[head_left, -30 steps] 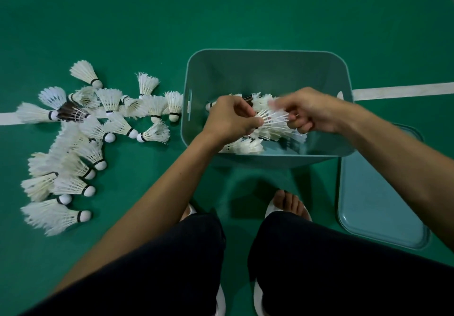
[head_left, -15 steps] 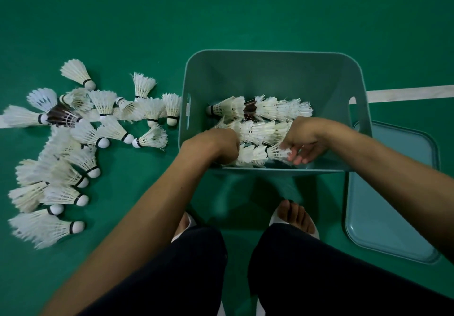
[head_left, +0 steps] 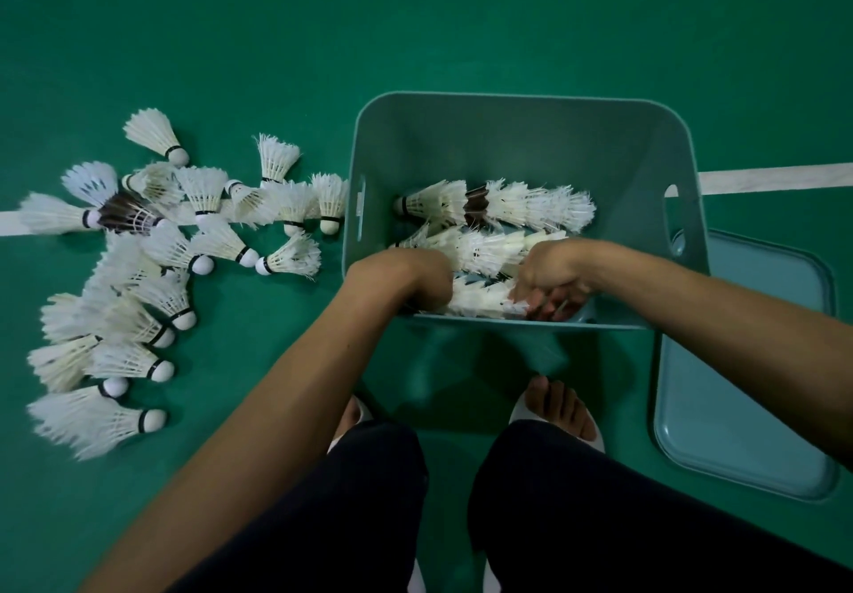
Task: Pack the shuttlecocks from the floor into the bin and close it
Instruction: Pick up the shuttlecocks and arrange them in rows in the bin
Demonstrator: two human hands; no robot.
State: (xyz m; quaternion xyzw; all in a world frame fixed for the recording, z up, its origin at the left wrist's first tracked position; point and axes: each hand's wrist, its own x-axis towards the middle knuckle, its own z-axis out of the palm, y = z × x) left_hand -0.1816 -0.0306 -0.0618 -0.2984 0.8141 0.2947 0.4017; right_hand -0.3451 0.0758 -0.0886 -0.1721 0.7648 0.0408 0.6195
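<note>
A teal plastic bin [head_left: 521, 140] stands open on the green floor in front of me. Rows of nested white shuttlecocks [head_left: 507, 209] lie inside it. Both my hands reach down into the bin's near side, one at each end of the nearest row of shuttlecocks [head_left: 480, 299]. My left hand [head_left: 411, 278] is curled over the row's left end, fingers hidden. My right hand [head_left: 549, 283] grips its feathered right end. A pile of loose white shuttlecocks [head_left: 152, 260] lies on the floor left of the bin. The bin's lid [head_left: 743, 361] lies flat on the floor at the right.
A white court line [head_left: 775, 177] runs across the floor behind the bin and under the pile. My knees in dark trousers and my feet in white sandals [head_left: 558, 412] are just below the bin. Bare green floor stretches beyond.
Both hands have gone from above the bin, holding a row of shuttlecocks, down into its near side, laying the row beside the others.
</note>
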